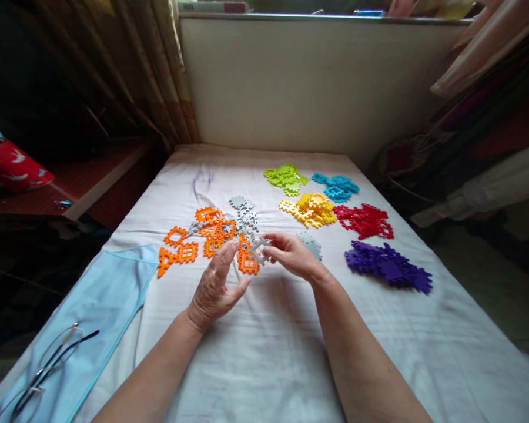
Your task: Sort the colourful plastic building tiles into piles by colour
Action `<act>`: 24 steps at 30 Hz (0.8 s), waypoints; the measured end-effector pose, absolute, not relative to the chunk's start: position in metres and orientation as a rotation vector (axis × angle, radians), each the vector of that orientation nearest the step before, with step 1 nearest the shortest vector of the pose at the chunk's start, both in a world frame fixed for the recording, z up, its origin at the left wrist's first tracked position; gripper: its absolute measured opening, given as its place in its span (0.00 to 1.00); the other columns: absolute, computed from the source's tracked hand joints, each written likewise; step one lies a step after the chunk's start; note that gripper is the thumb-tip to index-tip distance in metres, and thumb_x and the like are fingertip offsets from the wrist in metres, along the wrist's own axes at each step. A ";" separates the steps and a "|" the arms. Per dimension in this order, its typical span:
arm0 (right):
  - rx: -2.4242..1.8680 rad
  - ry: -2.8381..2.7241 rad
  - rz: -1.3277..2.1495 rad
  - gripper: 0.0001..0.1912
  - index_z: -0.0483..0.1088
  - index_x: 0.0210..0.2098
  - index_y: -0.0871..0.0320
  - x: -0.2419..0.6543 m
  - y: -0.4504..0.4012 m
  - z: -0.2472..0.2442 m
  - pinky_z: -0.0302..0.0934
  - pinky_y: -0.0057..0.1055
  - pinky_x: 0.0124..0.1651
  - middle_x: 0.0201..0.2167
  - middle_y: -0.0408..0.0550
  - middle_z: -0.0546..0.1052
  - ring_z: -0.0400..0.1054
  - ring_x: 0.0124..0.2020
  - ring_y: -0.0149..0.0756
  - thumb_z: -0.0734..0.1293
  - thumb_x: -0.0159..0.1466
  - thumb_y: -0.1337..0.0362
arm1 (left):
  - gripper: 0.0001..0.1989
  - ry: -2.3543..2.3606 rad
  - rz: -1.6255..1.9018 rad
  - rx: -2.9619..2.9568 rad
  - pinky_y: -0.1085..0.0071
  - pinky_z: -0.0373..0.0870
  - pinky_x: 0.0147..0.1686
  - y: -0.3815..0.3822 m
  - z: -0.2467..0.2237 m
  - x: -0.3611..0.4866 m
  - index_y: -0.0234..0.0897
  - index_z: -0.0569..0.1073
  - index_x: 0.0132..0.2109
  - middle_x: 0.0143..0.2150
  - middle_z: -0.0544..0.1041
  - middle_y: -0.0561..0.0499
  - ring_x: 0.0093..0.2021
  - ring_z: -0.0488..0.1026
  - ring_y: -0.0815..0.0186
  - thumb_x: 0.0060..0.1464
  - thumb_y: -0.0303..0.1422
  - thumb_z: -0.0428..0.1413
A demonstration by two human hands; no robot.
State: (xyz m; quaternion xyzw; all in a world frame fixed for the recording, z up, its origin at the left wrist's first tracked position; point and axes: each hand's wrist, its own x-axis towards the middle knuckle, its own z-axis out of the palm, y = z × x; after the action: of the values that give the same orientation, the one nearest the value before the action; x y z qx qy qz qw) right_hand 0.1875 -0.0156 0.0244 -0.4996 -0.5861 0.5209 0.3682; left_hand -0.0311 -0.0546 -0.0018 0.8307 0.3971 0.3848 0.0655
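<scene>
Presently, a grey notched piece (261,252) is pinched in the right hand (293,255), right of the left hand (215,292), which is held open; orange pieces (249,263) are spread just beyond.

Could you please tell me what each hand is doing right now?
Left hand: open, holding nothing, near the orange pieces.
Right hand: closed on a gray piece, pinched between thumb and fingers.
</scene>
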 end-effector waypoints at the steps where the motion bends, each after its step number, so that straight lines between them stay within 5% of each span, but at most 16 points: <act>1: -1.392 -1.502 1.196 0.18 0.73 0.47 0.58 0.196 -0.013 0.023 0.65 0.27 0.31 0.28 0.43 0.77 0.69 0.25 0.30 0.67 0.58 0.61 | 0.40 1.219 1.146 2.511 0.55 0.65 0.62 -0.053 -0.002 -0.033 0.45 0.43 0.71 0.66 0.64 0.40 0.65 0.63 0.55 0.59 0.34 0.56; 7: -1.887 -1.565 0.525 0.20 0.75 0.50 0.54 0.230 -0.006 0.021 0.66 0.33 0.42 0.37 0.47 0.80 0.72 0.31 0.34 0.65 0.58 0.61 | 0.28 1.448 1.145 2.491 0.57 0.63 0.63 -0.039 -0.006 -0.051 0.44 0.59 0.66 0.63 0.68 0.44 0.62 0.66 0.58 0.61 0.34 0.52; 16: -1.970 -1.646 0.249 0.17 0.77 0.46 0.53 0.234 -0.008 0.014 0.65 0.34 0.48 0.44 0.49 0.79 0.72 0.40 0.39 0.64 0.59 0.62 | 0.21 1.816 0.888 2.442 0.49 0.56 0.64 -0.029 -0.016 -0.068 0.42 0.70 0.59 0.61 0.72 0.44 0.63 0.65 0.53 0.60 0.38 0.51; 24: -1.975 -1.615 0.153 0.16 0.78 0.44 0.55 0.238 -0.010 0.025 0.65 0.36 0.46 0.44 0.53 0.79 0.72 0.38 0.40 0.63 0.61 0.61 | 0.16 1.894 0.679 2.537 0.42 0.50 0.64 -0.035 -0.010 -0.071 0.47 0.76 0.52 0.60 0.72 0.45 0.64 0.63 0.48 0.61 0.39 0.49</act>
State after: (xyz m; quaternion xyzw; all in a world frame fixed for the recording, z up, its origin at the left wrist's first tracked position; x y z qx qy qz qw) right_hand 0.2381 -0.0099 0.0245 -0.7398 -0.6049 0.0573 0.2888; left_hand -0.0705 -0.0348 -0.0095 0.7825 0.5843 0.2095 -0.0482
